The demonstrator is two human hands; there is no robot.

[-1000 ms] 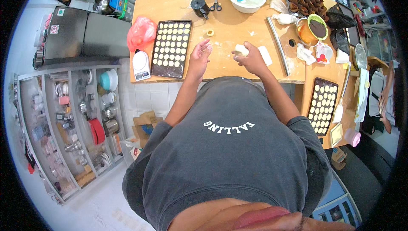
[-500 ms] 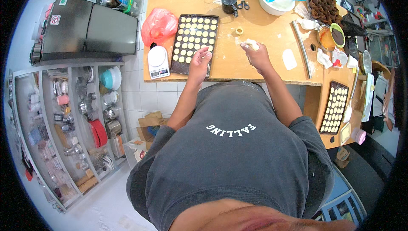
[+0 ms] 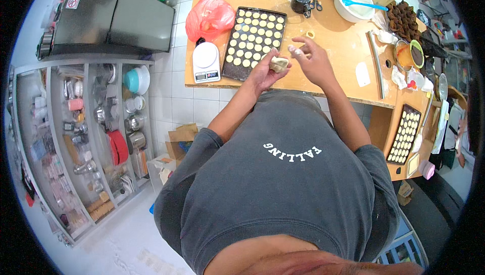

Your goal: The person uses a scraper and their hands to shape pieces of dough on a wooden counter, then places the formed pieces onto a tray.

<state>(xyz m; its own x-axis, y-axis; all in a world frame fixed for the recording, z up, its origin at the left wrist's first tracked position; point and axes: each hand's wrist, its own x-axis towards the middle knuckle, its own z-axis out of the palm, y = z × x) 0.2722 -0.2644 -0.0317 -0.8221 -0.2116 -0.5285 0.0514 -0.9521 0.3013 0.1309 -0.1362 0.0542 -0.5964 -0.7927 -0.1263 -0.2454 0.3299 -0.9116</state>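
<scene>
A pale lump of dough [image 3: 279, 63] rests in the curled fingers of my left hand [image 3: 263, 74], at the near right corner of a dark baking tray. My right hand [image 3: 317, 63] is just to its right, floury at the fingertips, thumb and forefinger apart with nothing visible between them. Rows of small pale dough rounds fill most of the tray [image 3: 234, 72]; its near end is bare. Beyond my right hand a small yellowish ring [image 3: 310, 35] lies on the floured wooden table [image 3: 337, 52].
Left of the tray are a white kitchen scale [image 3: 205, 55] and a red plastic bag [image 3: 209, 17]. Farther back stand a black jug [image 3: 301, 2], scissors [image 3: 317, 5] and a white bowl [image 3: 348, 14] with a blue spatula. At right are a metal rod [image 3: 375, 65], a white scraper [image 3: 362, 74] and a second filled tray [image 3: 404, 134].
The dough has passed from my right hand to my left. My left hand has moved right, and the right hand's fingers have spread. The whole view has shifted.
</scene>
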